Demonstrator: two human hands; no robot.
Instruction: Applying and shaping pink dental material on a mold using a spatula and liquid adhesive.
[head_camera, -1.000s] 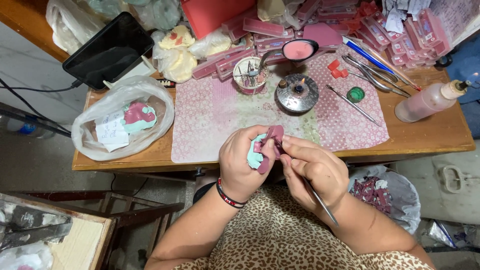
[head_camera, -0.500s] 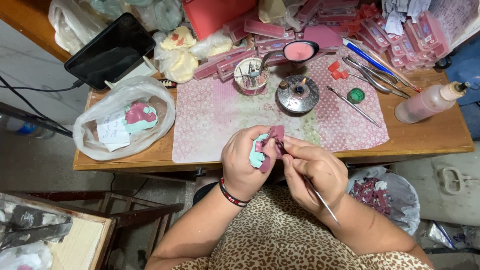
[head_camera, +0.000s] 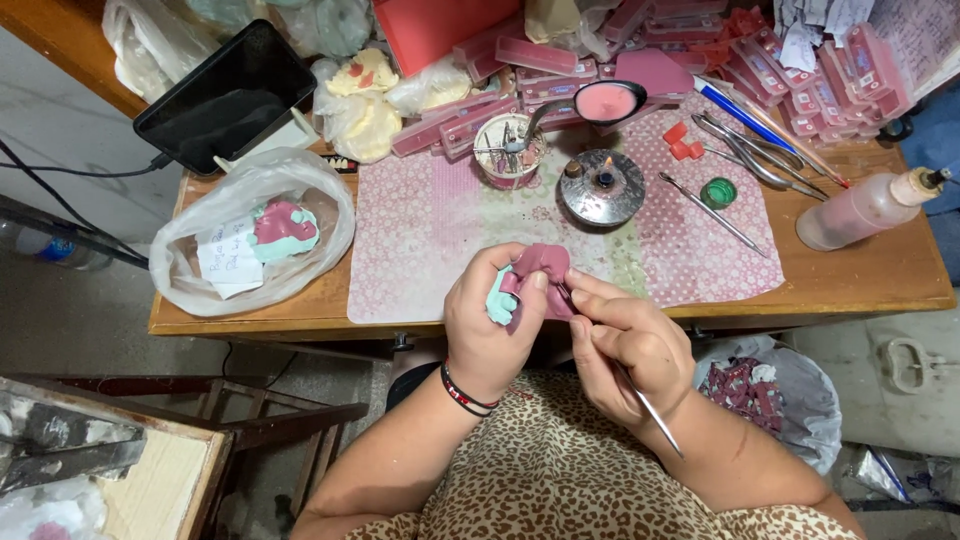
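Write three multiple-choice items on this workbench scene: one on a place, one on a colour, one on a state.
1. Where does the small round burner stand?
A. on the patterned mat
B. on the floor
C. inside the plastic bag

2. What colour is the small round lid beside the metal tools?
A. yellow
B. green
C. black

3. What is the left hand doing?
A. resting flat on the desk
B. holding a pink and teal model
C. lifting the squeeze bottle

Key: 1 A, it sits on the mat; 2 B, it shows green; 3 B, its fingers wrap the model.
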